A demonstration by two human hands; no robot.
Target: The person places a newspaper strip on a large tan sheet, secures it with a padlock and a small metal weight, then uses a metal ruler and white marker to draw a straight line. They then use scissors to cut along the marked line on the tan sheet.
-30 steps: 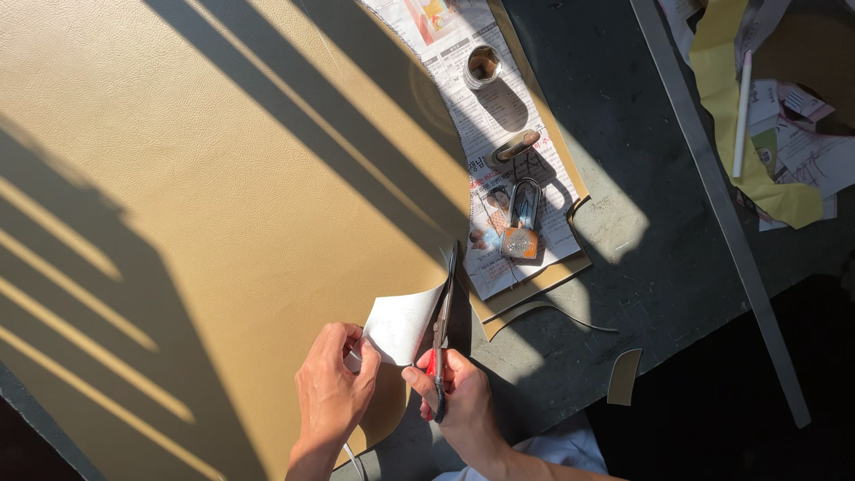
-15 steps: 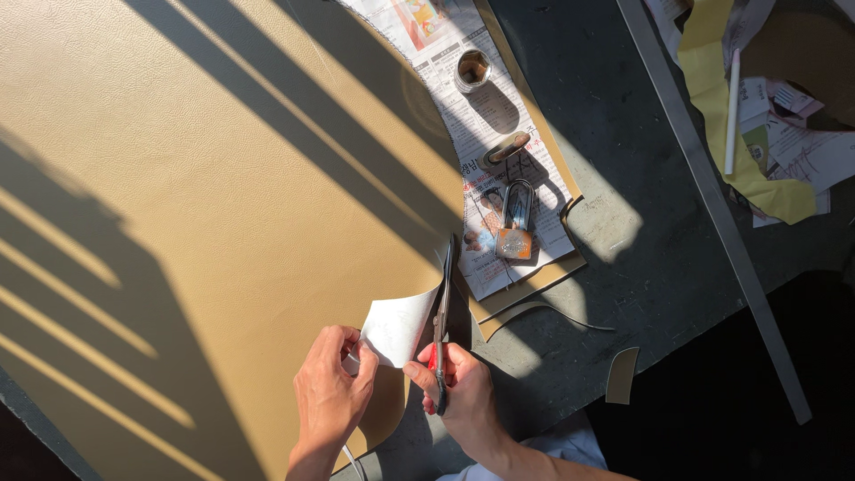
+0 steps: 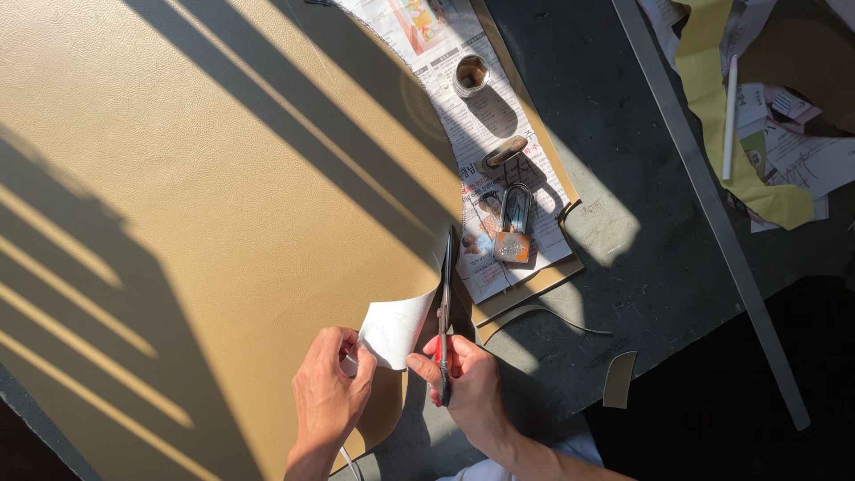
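A large tan leather-like sheet (image 3: 205,205) covers most of the table. My right hand (image 3: 468,383) grips red-handled scissors (image 3: 443,307), blades pointing away from me along the sheet's right edge. My left hand (image 3: 329,396) pinches the cut flap (image 3: 396,328), folded back so its pale underside shows, just left of the blades.
A newspaper (image 3: 485,151) lies to the right of the sheet with a padlock (image 3: 514,227), a metal ring (image 3: 470,73) and a small clasp (image 3: 503,153) on it. A long metal ruler (image 3: 712,214) crosses the dark table. Yellow offcuts (image 3: 712,98) and small scraps (image 3: 619,379) lie nearby.
The scissors have moved a little further forward along the sheet's edge, and the flap in my left hand is slightly longer. The view has shifted slightly.
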